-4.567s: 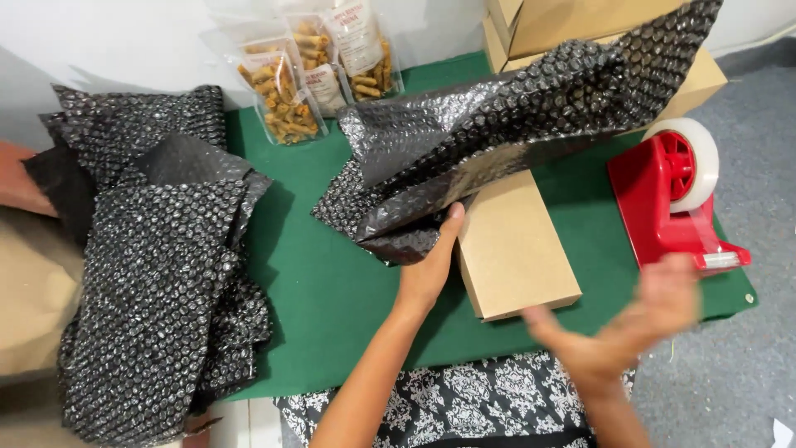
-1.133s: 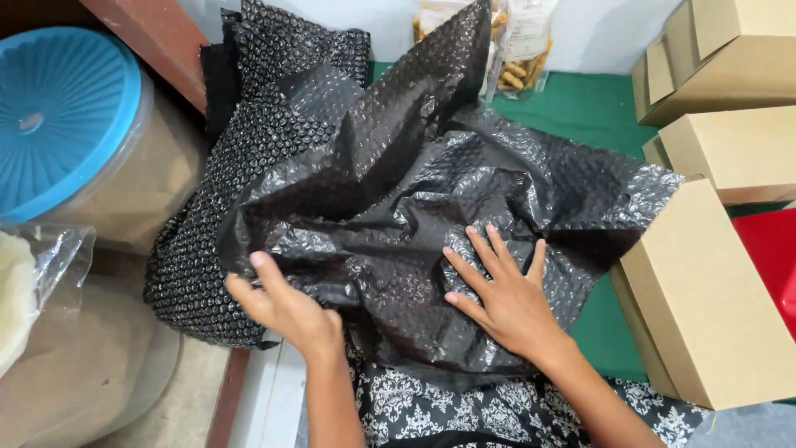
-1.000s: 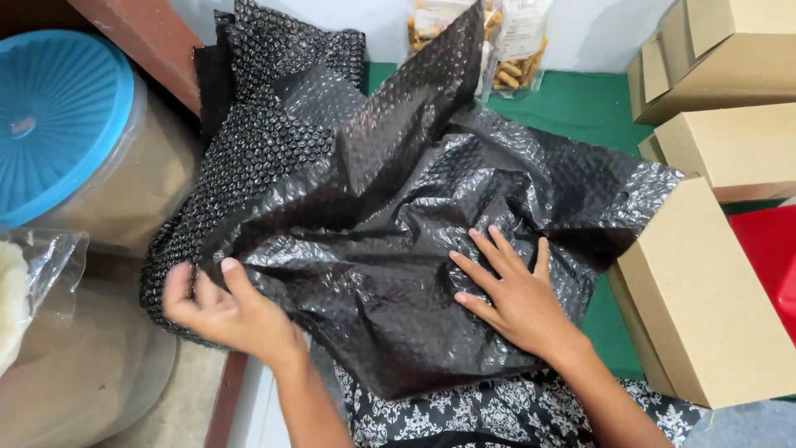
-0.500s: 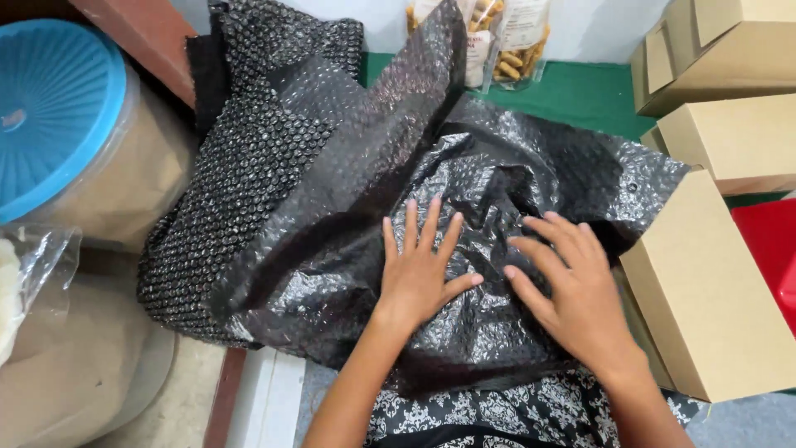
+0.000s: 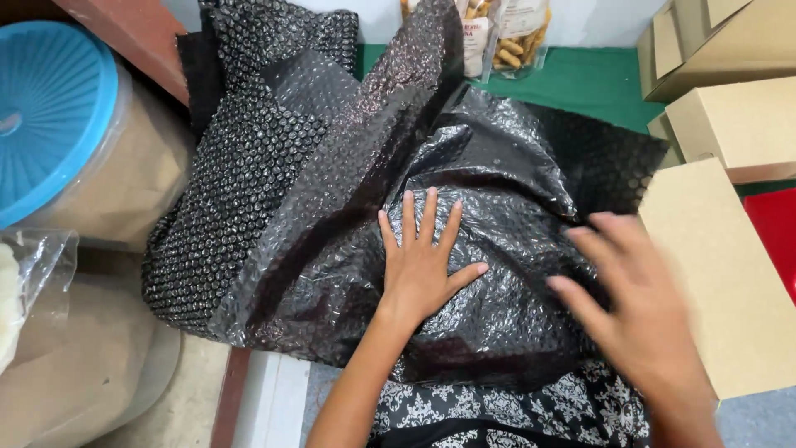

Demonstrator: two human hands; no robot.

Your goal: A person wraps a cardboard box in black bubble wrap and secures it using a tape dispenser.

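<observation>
Green table covering (image 5: 597, 83) under crumpled black bubble-wrap sheets (image 5: 332, 191); left hand (image 5: 424, 265) presses flat, fingers splayed; blurred right hand (image 5: 638, 307) hovers, fingers spread.

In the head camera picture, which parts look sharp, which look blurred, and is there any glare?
Head view: the left hand lies flat and sharp on the black bubble wrap; the right hand is smeared by motion blur; soft light puts bright glints on the wrap's glossy folds; the cardboard box looks evenly lit, without hard shadows.
</observation>
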